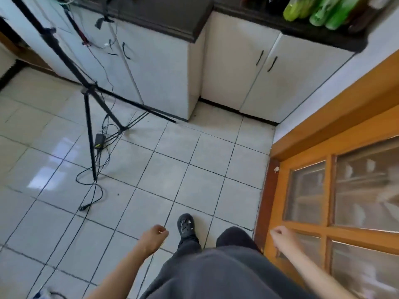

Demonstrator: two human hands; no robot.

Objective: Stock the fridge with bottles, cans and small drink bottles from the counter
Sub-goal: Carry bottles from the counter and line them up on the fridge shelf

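Green plastic bottles (323,11) stood bunched together on the dark counter (172,16) at the 1 o'clock corner of the view, their upper ends cut off by the picture's edge; a darker brown bottle (362,18) stood just beside them. Below the counter, white cabinet doors (248,72) with black handles were shut. A person in dark trousers and a black clog (185,225) stood on the pale tiled floor (194,158). The left hand (154,234), at 6 o'clock, hung loosely curled and held nothing. The right hand (280,236), at 5 o'clock near a wooden glazed door (323,190), was also empty, its fingers loosely bent. A black tripod (88,104) trailed cables at 10 o'clock.
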